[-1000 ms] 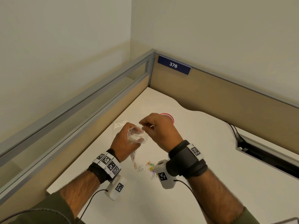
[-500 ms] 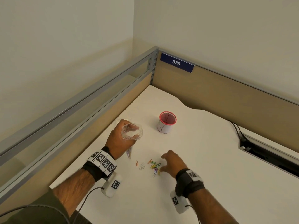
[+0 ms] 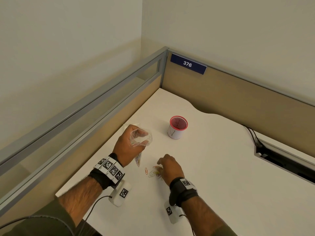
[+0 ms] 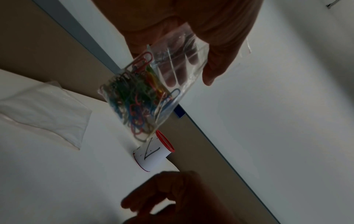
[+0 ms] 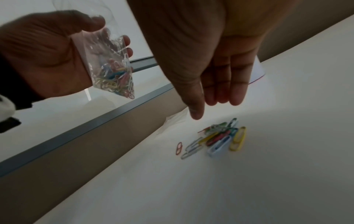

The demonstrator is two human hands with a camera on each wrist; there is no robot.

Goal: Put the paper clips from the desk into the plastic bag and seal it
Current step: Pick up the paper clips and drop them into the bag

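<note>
While the right hand [image 5: 216, 72] hovers over the loose clips [image 5: 216, 139] with straight, empty fingers, those clips lie light and slick on the desk [image 3: 221, 176]; a pinch at one's edge should lift it. Beyond the clips, the left hand [image 3: 127, 145] grips the limp bag [image 4: 153, 91] near its open mouth.

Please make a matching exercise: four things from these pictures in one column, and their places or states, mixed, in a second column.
1. plastic bag
2. loose paper clips
3. red-rimmed cup
4. right hand

a. standing upright on the desk
b. open, fingers above the pile
c. held up, mouth open
d. lying in a small pile on the desk

Pairs: 1-c, 2-d, 3-a, 4-b
</note>
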